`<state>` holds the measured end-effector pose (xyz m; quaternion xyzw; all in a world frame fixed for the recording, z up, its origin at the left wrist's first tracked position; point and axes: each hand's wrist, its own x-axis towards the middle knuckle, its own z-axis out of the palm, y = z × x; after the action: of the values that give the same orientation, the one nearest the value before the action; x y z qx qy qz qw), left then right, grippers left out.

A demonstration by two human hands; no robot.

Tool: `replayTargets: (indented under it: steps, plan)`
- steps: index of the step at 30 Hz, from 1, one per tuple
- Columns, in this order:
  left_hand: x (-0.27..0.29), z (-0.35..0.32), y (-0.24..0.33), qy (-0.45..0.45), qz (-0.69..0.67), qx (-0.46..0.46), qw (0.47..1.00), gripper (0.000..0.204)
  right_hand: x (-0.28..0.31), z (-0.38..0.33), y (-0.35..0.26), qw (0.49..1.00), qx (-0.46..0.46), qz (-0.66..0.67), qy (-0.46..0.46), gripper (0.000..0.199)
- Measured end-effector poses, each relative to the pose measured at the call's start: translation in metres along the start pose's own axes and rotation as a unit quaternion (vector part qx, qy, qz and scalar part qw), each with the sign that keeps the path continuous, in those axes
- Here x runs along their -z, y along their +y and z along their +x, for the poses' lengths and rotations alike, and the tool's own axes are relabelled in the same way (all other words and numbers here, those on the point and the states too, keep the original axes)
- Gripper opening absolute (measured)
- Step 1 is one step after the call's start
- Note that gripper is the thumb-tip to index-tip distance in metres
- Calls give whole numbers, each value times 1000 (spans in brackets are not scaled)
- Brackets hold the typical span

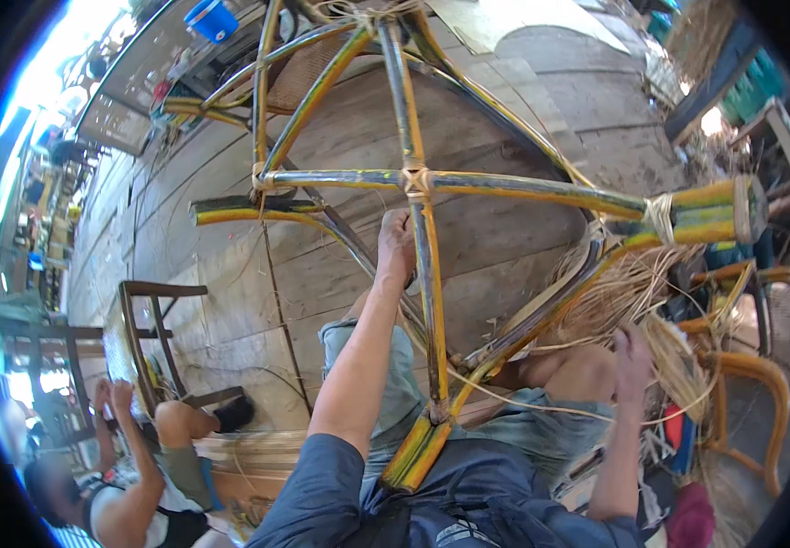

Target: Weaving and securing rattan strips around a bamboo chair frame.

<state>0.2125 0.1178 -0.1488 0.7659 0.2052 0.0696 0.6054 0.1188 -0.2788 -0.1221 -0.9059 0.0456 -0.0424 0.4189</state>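
A frame of dark and yellow-green poles (425, 265), tied at the joints with pale strips, stands before me; its near end rests against my lap. My left hand (396, 239) is closed beside the upright pole, just below the bound crossing (416, 181); what its fingers hold, if anything, is hidden. Off to the right, my right hand (632, 361) is raised with its fingers curled together, close to a bundle of pale fibre strips (678, 356). I cannot make out what it grips. A thin pale strip (523, 403) loops from the frame's near joint past my right wrist.
Another person (130, 493) sits at lower left with hands raised, near a dark wooden chair frame (153, 338). Curved orange-brown cane furniture (760, 370) stands at right. Loose strips (623, 292) lie on the plank floor (221, 265). A blue bucket (210, 20) is at far left.
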Motion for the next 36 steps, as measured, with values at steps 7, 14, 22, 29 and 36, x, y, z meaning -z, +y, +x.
replayTargets:
  steps: [7,14,22,29,36]
  plan:
    - [-8,-34,1,-92,-235,100,963,18,-204,77,-179,956,102,271,-48,16]
    - [9,-36,16,-68,-131,94,984,21,-256,89,-177,855,-26,493,-160,15]
    - [4,-12,86,-62,-454,119,881,33,-191,46,-141,927,60,247,-277,23]
    - [8,-4,68,-62,-452,123,881,32,-77,15,-162,821,-29,304,-483,27]
    - [10,0,53,-62,-462,133,875,31,-93,-3,-146,874,8,276,-399,25]
